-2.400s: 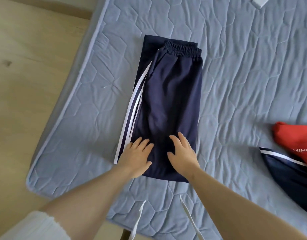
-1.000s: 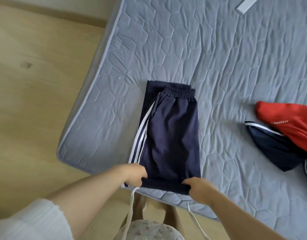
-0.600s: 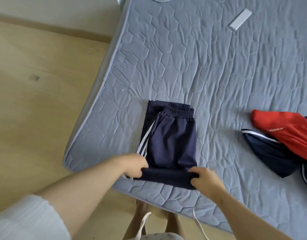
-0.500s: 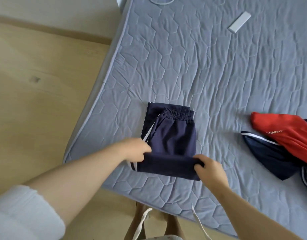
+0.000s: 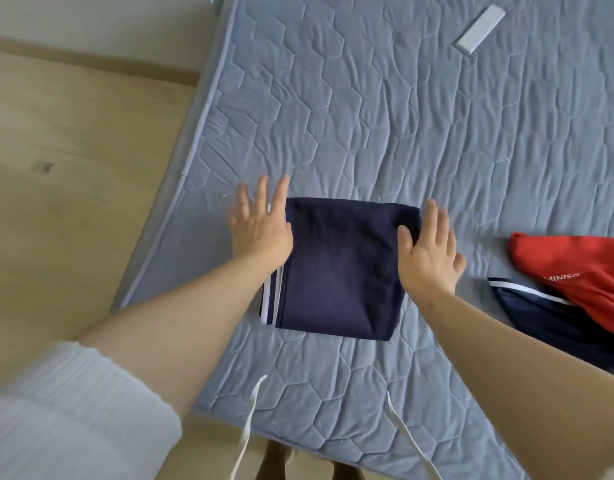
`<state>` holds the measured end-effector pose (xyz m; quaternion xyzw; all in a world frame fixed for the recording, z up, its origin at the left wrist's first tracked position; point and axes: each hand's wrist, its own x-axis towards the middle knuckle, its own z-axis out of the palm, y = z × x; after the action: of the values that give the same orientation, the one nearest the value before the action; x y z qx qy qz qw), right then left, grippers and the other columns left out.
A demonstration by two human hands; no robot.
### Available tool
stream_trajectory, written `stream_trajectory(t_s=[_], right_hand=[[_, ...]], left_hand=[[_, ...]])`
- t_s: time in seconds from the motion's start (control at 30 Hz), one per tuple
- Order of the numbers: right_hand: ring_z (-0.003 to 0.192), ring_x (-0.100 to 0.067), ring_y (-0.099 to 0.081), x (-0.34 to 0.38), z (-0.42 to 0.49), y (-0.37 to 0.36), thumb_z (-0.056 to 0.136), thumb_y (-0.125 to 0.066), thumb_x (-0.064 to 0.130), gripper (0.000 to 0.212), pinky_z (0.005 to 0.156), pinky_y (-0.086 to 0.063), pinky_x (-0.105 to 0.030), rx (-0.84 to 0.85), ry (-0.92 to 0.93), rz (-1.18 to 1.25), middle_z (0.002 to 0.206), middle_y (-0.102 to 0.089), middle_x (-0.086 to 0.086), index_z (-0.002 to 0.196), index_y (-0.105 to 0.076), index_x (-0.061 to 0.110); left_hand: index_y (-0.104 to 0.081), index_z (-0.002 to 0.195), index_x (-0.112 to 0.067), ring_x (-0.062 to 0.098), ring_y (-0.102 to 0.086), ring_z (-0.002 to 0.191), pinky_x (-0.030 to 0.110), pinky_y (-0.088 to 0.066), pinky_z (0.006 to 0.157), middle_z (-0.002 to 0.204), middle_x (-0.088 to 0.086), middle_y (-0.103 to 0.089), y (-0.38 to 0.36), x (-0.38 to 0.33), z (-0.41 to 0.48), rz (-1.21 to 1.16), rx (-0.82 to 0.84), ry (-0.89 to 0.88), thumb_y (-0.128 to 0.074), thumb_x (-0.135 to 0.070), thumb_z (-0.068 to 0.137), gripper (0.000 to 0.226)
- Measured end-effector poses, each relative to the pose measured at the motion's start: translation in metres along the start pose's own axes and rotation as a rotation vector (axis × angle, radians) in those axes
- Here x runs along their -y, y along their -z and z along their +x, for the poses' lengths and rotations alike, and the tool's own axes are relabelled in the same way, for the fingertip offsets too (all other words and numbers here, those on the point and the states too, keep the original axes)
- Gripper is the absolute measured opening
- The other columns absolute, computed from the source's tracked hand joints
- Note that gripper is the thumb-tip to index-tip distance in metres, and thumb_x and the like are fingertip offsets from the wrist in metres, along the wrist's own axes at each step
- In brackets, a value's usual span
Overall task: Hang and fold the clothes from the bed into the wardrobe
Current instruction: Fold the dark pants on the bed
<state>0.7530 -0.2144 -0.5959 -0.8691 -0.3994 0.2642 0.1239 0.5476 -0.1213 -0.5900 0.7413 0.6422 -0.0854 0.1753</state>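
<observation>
Three garments lay on one bed (image 5: 385,116): one folded pair of navy trousers (image 5: 340,268), one red top (image 5: 575,271) and one dark navy piece (image 5: 547,317) with white trim. Two hands were in view, the left hand (image 5: 260,230) and the right hand (image 5: 426,254), along with two bare forearms and a single white sleeve (image 5: 66,410), worn on the left arm. One flat white strip (image 5: 480,29) was the only item on the bed that was not clothing. Two white cords (image 5: 247,431) hung in the foreground. One line of white lettering showed on the red top. Whether more clothing lay beyond the frame's right edge could not be told.
</observation>
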Motion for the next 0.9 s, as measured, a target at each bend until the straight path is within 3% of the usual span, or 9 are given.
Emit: stream_trajectory(t_s=[0.17, 0.3, 0.43, 0.6, 0.67, 0.77, 0.9], right_hand=[[0.143, -0.023, -0.012, -0.034, -0.007, -0.031, 0.096, -0.03, 0.05, 0.064, 0.111, -0.015, -0.049, 0.264, -0.142, -0.013, 0.158, -0.001, 0.007, 0.148, 0.004, 0.036], [0.14, -0.026, -0.025, -0.055, -0.006, -0.068, 0.094, -0.031, 0.052, 0.066, 0.112, -0.023, -0.048, 0.331, -0.344, 0.295, 0.157, -0.011, 0.006, 0.149, 0.0, 0.033], [0.124, -0.029, -0.044, -0.067, -0.007, -0.101, 0.09, -0.038, 0.054, 0.062, 0.102, -0.038, -0.044, 0.359, -0.437, 0.497, 0.144, -0.037, -0.001, 0.143, -0.014, 0.033], [0.122, -0.022, -0.044, -0.077, -0.001, -0.123, 0.085, -0.037, 0.063, 0.063, 0.094, -0.035, -0.035, 0.34, -0.538, 0.609, 0.132, -0.043, 0.011, 0.141, -0.023, 0.036], [0.11, -0.019, -0.046, -0.08, 0.005, -0.127, 0.086, -0.036, 0.065, 0.06, 0.09, -0.032, -0.032, 0.321, -0.61, 0.684, 0.115, -0.046, 0.015, 0.137, -0.031, 0.035], [0.087, -0.009, -0.051, -0.08, 0.01, -0.123, 0.083, -0.045, 0.066, 0.045, 0.084, -0.033, -0.032, 0.355, -0.675, 0.768, 0.094, -0.05, 0.021, 0.115, -0.043, 0.035], [0.088, -0.009, -0.058, -0.074, 0.008, -0.107, 0.069, -0.06, 0.071, 0.055, 0.074, -0.041, -0.03, 0.536, -0.81, 0.888, 0.098, -0.063, 0.014, 0.108, -0.056, 0.033]], left_hand=[[0.008, 0.147, -0.036, 0.029, 0.003, 0.144, 0.048, -0.013, 0.115, 0.157, -0.002, 0.007, -0.046, 0.008, -0.009, -0.098, 0.254, 0.029, -0.048, -0.037, 0.092, 0.078], [0.005, 0.147, -0.034, 0.021, -0.014, 0.142, 0.045, -0.02, 0.114, 0.156, -0.003, -0.003, -0.091, 0.02, -0.016, -0.47, 0.183, 0.199, -0.062, -0.044, 0.082, 0.094], [-0.001, 0.147, -0.033, 0.025, -0.029, 0.137, 0.044, -0.025, 0.113, 0.153, 0.0, -0.019, -0.135, 0.037, -0.026, -0.669, 0.227, 0.431, -0.067, -0.05, 0.076, 0.099], [-0.027, 0.138, -0.03, 0.02, -0.05, 0.115, 0.036, -0.04, 0.097, 0.127, -0.01, -0.049, -0.158, 0.046, -0.016, -0.939, 0.279, 0.552, -0.078, -0.045, 0.065, 0.09], [-0.029, 0.137, -0.026, 0.018, -0.054, 0.104, 0.035, -0.043, 0.089, 0.121, -0.007, -0.052, -0.158, 0.045, -0.006, -1.049, 0.313, 0.63, -0.079, -0.041, 0.067, 0.087], [-0.035, 0.134, -0.022, 0.014, -0.059, 0.095, 0.031, -0.048, 0.077, 0.118, -0.004, -0.056, -0.153, 0.047, -0.002, -1.182, 0.375, 0.672, -0.076, -0.038, 0.073, 0.074], [-0.055, 0.123, -0.021, 0.023, -0.067, 0.094, 0.035, -0.051, 0.077, 0.111, 0.003, -0.068, -0.132, 0.044, -0.006, -1.217, 0.604, 0.736, -0.074, -0.045, 0.071, 0.06]])
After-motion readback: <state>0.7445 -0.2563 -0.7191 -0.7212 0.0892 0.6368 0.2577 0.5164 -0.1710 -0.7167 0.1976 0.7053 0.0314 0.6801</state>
